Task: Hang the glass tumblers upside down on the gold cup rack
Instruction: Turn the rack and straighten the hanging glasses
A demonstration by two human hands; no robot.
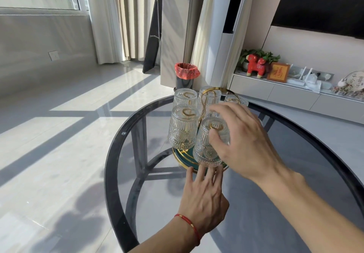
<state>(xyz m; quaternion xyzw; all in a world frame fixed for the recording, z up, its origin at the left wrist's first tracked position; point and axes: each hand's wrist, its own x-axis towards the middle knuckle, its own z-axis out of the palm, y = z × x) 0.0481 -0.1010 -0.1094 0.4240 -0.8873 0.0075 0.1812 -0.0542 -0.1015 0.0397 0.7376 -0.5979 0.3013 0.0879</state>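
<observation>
Tumbler (pixel 209 142) upside down on gold rack (pixel 204 99), long axis near upright, right hand (pixel 242 140) grip spread around it.

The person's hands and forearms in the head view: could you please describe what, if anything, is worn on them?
Both forearms are bare, with no sleeves in view. The left hand has a thin red string bracelet around its wrist, with what look like small gold beads on it. The right hand shows no bracelet, watch or glove. No rings are visible on either hand.
</observation>
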